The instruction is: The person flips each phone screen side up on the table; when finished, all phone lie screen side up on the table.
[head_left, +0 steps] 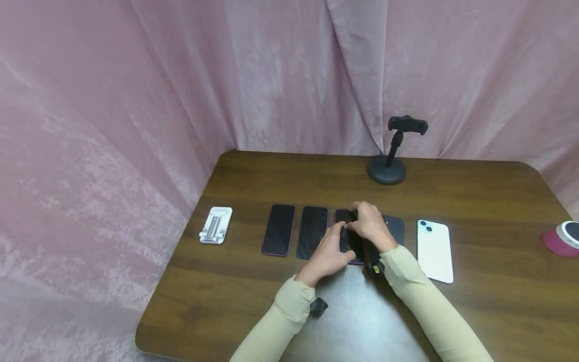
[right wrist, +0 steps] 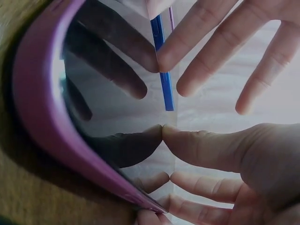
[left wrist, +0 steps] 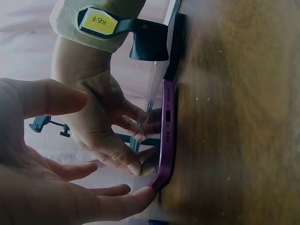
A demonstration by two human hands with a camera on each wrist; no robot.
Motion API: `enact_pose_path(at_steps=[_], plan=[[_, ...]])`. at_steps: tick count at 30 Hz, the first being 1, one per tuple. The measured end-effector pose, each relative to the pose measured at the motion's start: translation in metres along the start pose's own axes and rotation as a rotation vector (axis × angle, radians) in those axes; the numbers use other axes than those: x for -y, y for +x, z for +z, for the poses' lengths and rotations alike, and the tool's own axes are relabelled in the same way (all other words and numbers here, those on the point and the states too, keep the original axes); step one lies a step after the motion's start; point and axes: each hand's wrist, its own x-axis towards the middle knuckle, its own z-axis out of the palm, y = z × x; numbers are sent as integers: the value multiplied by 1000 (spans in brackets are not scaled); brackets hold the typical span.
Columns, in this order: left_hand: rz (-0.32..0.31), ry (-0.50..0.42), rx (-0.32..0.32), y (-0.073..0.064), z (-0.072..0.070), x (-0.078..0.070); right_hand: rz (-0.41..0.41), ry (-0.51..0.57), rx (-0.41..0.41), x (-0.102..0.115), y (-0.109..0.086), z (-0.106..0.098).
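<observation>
Table (head_left: 280,291): carries the phone (head_left: 352,242) flat, screen up, beneath your hands.
Left hand (head_left: 330,254): your fingers are spread, one tip at the phone's near corner.
Right hand (head_left: 371,229): your thumb and fingertips are apart, touching the screen; no pinch seen.
Phone handling: judged fairly light, stiff, slick-faced; treat the glass as fragile.
Purple rim (left wrist: 165,159): your best hold, both long sides.
Charging port (left wrist: 168,116): at the near end; you should avoid prying here.
</observation>
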Motion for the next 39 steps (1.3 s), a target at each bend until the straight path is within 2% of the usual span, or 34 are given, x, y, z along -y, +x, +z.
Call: enact_pose_path(at_steps=[5, 9, 15, 19, 22, 28, 33, 39], plan=[[32, -1, -10, 0, -3, -2, -11, -11, -4, -2, -4, -4], [72, 2, -42, 2, -6, -4, -65, 23, -15, -4, -8, -9], [139, -79, -44, 7, -7, -1, -166, 145, -61, -13, -10, -17], [183, -123, -33, 9, -6, -1, -203, 245, -84, -16, -12, -22], [190, -126, -16, 11, -4, -3, -220, 294, -97, -19, -12, -25], [180, -78, 13, 16, -2, -6, -219, 309, -115, -28, -15, -30], [200, -26, 39, 20, 1, -7, -214, 293, -128, -35, -18, -33], [195, 43, 68, 23, 5, -14, -189, 266, -142, -43, -23, -40]])
